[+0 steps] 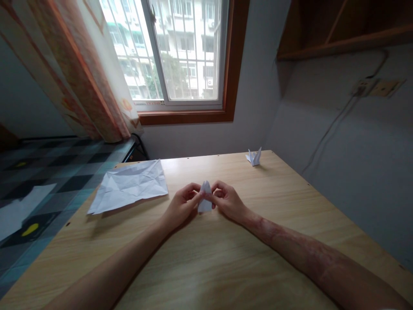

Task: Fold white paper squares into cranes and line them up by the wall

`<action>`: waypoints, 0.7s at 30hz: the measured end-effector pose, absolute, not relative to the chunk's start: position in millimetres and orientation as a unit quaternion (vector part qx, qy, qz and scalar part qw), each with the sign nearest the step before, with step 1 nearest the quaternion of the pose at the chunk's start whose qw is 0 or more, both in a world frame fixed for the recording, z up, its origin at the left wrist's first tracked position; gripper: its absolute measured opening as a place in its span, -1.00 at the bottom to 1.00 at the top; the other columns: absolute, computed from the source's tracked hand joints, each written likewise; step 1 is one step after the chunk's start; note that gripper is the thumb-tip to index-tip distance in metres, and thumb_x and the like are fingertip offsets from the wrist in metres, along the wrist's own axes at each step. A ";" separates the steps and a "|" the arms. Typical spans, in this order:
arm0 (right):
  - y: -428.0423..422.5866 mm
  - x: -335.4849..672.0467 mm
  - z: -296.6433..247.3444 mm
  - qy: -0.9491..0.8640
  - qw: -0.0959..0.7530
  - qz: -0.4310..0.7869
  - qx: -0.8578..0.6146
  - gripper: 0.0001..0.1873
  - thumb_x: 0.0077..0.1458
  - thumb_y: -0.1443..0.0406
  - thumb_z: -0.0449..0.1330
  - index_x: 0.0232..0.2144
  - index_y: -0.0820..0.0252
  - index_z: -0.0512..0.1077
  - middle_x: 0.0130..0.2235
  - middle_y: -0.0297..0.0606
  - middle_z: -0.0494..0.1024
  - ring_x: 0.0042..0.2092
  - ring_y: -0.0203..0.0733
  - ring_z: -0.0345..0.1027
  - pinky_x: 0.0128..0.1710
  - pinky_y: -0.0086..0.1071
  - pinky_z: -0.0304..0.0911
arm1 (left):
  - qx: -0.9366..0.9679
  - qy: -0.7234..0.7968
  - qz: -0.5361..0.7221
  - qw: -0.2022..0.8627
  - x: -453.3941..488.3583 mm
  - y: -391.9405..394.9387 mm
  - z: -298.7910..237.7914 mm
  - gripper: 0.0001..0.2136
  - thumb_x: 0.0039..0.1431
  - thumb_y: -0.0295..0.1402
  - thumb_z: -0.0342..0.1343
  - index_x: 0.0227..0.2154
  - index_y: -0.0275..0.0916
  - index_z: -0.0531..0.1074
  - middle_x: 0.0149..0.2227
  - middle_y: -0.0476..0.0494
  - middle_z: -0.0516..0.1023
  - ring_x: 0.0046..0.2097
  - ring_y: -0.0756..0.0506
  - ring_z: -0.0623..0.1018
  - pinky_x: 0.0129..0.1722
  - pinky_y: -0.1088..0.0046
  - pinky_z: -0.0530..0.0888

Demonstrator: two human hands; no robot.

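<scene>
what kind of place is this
Probably a bedroom or dorm room: a wooden desk by a curtained window, what looks like a checked bedspread beside it. The left hand and right hand pinch a folded paper.

Both hands (206,202) pinch a small folded paper (205,197) above the wooden table (226,258)

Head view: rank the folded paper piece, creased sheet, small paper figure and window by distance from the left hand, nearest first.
1. Folded paper piece, pinched in the left hand.
2. Creased sheet, to the left.
3. Small paper figure, farther off, right.
4. Window, on the back wall.
</scene>
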State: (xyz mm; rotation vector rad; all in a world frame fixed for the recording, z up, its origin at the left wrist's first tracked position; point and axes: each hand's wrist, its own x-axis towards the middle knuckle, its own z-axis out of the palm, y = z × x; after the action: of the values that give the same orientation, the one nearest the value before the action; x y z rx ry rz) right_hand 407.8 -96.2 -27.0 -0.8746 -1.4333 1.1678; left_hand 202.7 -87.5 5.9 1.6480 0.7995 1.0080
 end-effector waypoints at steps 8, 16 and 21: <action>-97.1 405.6 -17.7 -0.560 0.603 0.478 -0.308 -0.53 0.25 -0.01 0.44 0.06 -0.01 0.41 -0.16 -0.39 0.55 -0.45 -0.31 0.50 -0.44 -0.37 0.45 | 0.693 0.337 0.388 0.506 202.0 -85.6 5.3 -0.58 0.38 0.07 0.26 -0.24 -0.27 0.60 -0.35 -0.07 0.60 -0.31 -0.07 0.53 -0.27 0.45 0.48; -98.0 408.0 -18.7 -0.571 0.619 0.445 -0.306 -0.65 0.31 0.09 0.40 0.07 0.01 0.50 -0.09 -0.32 0.52 -0.38 -0.33 0.42 -0.37 -0.37 0.42 | 0.680 0.337 0.379 0.529 198.3 -83.9 5.5 -0.55 0.42 0.09 0.19 -0.32 -0.25 0.50 -0.41 -0.02 0.50 -0.36 -0.05 0.45 -0.33 0.47 0.43; -95.6 407.4 -22.1 -0.573 0.607 0.446 -0.322 -0.72 0.29 0.06 0.41 -0.12 0.06 0.51 -0.14 -0.31 0.58 -0.37 -0.30 0.40 -0.34 -0.34 0.39 | 0.676 0.343 0.375 0.534 197.0 -84.6 7.8 -0.58 0.44 0.07 0.18 -0.31 -0.24 0.48 -0.40 -0.04 0.55 -0.35 -0.06 0.49 -0.33 0.45 0.42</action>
State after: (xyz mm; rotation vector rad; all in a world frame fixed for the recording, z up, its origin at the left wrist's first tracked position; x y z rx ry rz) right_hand 407.4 -95.6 -22.1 -0.7453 -1.3251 1.0307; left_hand 197.0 -84.6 7.8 1.6106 0.8178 0.8938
